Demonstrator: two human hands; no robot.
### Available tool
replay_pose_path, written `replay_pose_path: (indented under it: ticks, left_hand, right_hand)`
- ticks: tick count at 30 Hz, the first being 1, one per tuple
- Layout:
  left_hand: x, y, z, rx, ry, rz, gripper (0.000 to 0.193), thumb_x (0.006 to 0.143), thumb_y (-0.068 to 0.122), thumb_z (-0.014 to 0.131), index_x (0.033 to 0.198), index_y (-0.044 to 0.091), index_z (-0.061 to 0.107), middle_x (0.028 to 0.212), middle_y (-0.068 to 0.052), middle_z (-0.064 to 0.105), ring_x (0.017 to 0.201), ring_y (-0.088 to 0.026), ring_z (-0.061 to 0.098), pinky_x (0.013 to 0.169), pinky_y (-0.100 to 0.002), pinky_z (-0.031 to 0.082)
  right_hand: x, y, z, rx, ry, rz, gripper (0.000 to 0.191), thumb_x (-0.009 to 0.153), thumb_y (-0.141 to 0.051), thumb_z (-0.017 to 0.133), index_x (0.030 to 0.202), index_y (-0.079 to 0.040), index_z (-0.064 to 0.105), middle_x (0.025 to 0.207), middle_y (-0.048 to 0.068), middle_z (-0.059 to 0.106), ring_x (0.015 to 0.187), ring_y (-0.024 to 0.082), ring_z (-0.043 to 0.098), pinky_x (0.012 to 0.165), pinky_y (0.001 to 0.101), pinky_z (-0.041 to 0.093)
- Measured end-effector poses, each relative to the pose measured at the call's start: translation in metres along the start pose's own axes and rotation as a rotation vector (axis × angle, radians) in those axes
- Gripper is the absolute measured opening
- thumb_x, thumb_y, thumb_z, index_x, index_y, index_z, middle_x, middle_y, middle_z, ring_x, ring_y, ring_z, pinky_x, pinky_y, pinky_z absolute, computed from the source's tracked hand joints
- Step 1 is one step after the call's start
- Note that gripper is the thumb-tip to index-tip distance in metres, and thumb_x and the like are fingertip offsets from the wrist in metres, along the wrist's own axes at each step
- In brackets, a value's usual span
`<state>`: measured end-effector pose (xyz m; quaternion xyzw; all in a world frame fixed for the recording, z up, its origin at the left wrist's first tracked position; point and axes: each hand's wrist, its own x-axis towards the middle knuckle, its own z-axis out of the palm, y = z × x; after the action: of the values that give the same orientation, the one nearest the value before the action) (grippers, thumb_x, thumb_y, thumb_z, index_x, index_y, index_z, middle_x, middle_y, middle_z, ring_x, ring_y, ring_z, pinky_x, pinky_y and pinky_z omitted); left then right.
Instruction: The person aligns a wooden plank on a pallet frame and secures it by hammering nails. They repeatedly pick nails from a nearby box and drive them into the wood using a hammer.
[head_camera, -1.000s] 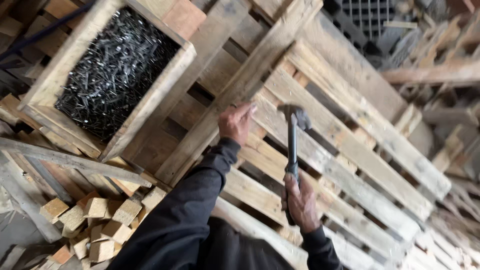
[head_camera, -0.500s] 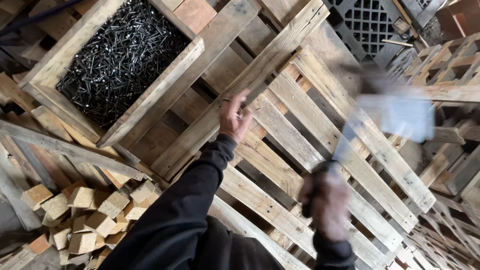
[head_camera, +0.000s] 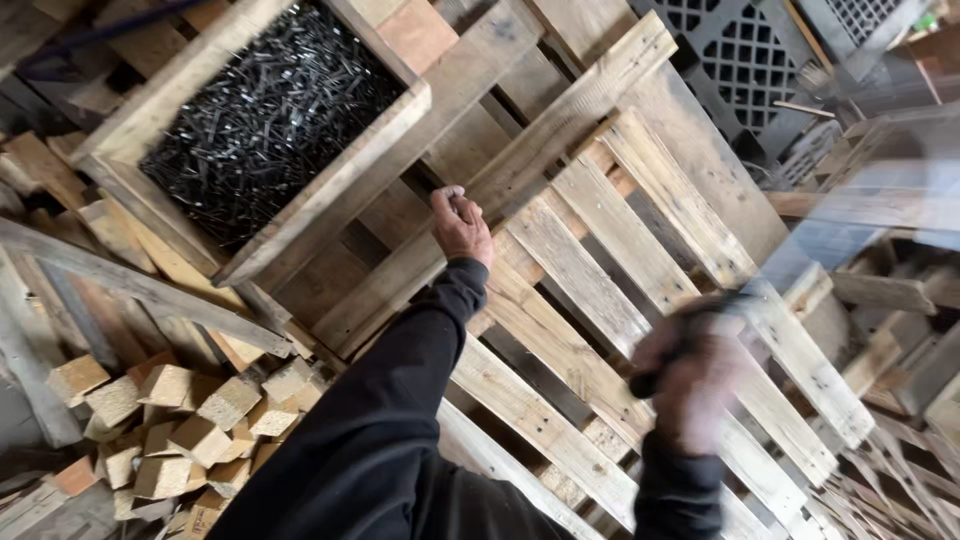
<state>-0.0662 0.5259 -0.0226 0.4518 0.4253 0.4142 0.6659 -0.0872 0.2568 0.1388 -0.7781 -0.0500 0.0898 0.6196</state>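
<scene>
Hammer (head_camera: 800, 250) has swung up to a far-right blur since a second ago, right hand (head_camera: 690, 375) clenched on its handle; left hand (head_camera: 460, 225) pinches (presumably a nail) on the pallet (head_camera: 600, 270), another blow likely coming.

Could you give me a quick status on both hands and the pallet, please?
Left hand pinched shut on the pallet board. Right hand blurred, gripping a dark handle. Nail box sits beside the left hand.

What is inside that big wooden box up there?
The wooden box is filled with a heap of dark metal nails. They cover the bottom completely, so you cannot see the floor of the box or anything that might lie under the pile.
</scene>
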Motion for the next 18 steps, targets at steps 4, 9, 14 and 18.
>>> replay_pose_path:
  ticks: [4,9,14,18]
  left_hand:
    - [-0.004,0.002,-0.002,-0.005,0.002,-0.101,0.015,0.108,0.016,0.053,0.1,0.004,0.055,0.076,-0.003,0.054,0.062,-0.017,0.051,0.061,-0.032,0.047]
    - [-0.001,0.012,-0.004,0.246,0.054,-0.089,0.021,0.104,0.023,0.052,0.094,0.006,0.058,0.075,-0.009,0.059,0.061,-0.024,0.055,0.059,-0.038,0.05]
    - [0.005,0.003,0.001,0.42,0.094,0.125,0.02,0.104,0.018,0.054,0.089,0.006,0.059,0.076,-0.011,0.061,0.067,-0.028,0.057,0.064,-0.04,0.048]
    - [0.0,-0.004,0.001,0.188,0.098,-0.029,0.016,0.101,0.01,0.054,0.086,0.005,0.056,0.077,-0.014,0.055,0.068,-0.029,0.049,0.061,-0.041,0.047]
  right_hand:
    - [0.016,-0.041,-0.018,-0.019,-0.097,-0.575,0.054,0.108,-0.058,0.045,0.121,-0.007,0.055,0.085,0.008,0.065,0.067,0.016,0.064,0.061,0.0284,0.058]
    - [-0.025,0.003,0.067,-0.529,-0.44,-0.039,0.041,0.108,-0.041,0.052,0.102,-0.002,0.065,0.081,0.008,0.07,0.07,0.015,0.062,0.064,0.0292,0.054]
    - [-0.008,-0.045,0.019,-0.377,-0.098,0.249,0.062,0.111,-0.05,0.034,0.081,-0.001,0.058,0.054,0.006,0.056,0.036,0.016,0.046,0.034,0.0314,0.033]
    - [0.016,-0.076,-0.006,-0.023,0.054,-0.672,0.078,0.102,-0.08,0.04,0.117,-0.004,0.053,0.069,0.012,0.053,0.055,0.023,0.059,0.058,0.0386,0.057]
